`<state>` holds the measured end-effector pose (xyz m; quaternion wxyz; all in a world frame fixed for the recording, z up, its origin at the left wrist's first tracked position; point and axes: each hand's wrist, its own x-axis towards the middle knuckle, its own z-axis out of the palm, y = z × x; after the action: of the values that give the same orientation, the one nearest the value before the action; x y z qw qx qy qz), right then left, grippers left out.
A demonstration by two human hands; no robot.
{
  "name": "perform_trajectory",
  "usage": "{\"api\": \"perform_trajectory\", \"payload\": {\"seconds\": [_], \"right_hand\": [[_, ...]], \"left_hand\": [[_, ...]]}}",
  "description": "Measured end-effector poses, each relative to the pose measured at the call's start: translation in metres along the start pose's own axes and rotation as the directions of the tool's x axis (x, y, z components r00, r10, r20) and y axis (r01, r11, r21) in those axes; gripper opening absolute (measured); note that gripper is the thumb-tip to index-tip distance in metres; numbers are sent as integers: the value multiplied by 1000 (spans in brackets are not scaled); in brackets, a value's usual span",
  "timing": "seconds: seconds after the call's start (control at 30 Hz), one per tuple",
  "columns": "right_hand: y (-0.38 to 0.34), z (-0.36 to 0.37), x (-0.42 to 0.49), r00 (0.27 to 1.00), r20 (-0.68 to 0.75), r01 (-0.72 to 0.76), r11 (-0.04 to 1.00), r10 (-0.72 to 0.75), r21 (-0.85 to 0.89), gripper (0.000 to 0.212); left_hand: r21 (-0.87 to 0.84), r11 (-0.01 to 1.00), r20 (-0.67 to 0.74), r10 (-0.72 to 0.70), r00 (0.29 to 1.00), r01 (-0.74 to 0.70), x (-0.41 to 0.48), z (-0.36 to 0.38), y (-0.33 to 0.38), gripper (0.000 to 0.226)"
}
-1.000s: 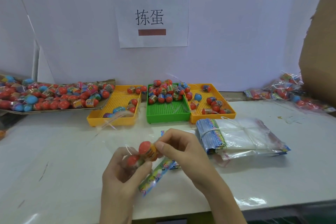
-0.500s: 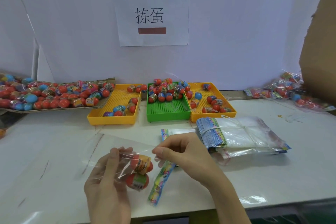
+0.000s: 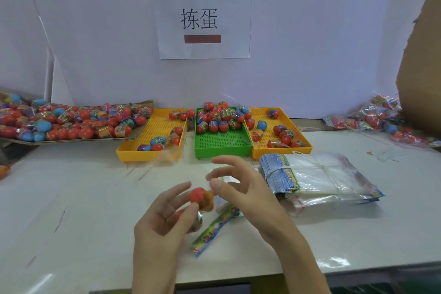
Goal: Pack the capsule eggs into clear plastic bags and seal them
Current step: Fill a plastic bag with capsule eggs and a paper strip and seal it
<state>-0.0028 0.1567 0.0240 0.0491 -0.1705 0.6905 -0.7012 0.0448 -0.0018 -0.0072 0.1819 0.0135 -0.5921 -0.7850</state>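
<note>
nearest the camera, the left hand (image 3: 164, 219) curls its thumb and fingers round two capsule eggs (image 3: 201, 199) in a clear bag, though blur hides the film itself. the bag's printed header strip (image 3: 214, 229) trails down to the white surface (image 3: 71, 210) just right of that hand. the right hand (image 3: 238, 186) hovers beside the eggs with fingers spread and loosely bent; whether its thumb touches the upper egg cannot be told. just right of it lies a banded stack of empty bags (image 3: 317, 179). farther back stand three trays side by side: a yellow tray (image 3: 133, 150) with a few eggs, a green tray (image 3: 222, 149) with a pile at its far end, and a second yellow tray (image 3: 284, 149) with scattered eggs. a cardboard tray (image 3: 71, 139) heaped with eggs sits far left, filled bags (image 3: 381, 117) far right, and a paper sign (image 3: 202, 19) hangs on the wall.
</note>
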Motion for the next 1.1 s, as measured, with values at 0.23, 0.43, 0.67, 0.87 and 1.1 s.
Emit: {"api": "perform_trajectory", "payload": {"seconds": [0.23,0.43,0.67,0.87,1.1], "right_hand": [[2,2,-2,998,32,53,996,-51,-77,28],[3,1,-2,999,19,36,995,-34,-88,38],[-5,-6,-3,998,16,62,986,-61,-156,35],[-50,-71,43,934,-287,65,893,-211,-445,16],[-39,-155,121,909,-299,-351,144,291,-925,33]], "left_hand": [[62,998,12,11,1000,-12,1,-1,-3,63],[179,983,92,11,996,-27,1,-5,-7,26],[121,993,25,-11,1000,8,1,-5,-8,20],[77,996,50,-43,998,40,3,-6,-6,26],[71,995,57,-75,996,70,7,-6,-8,14]]}}
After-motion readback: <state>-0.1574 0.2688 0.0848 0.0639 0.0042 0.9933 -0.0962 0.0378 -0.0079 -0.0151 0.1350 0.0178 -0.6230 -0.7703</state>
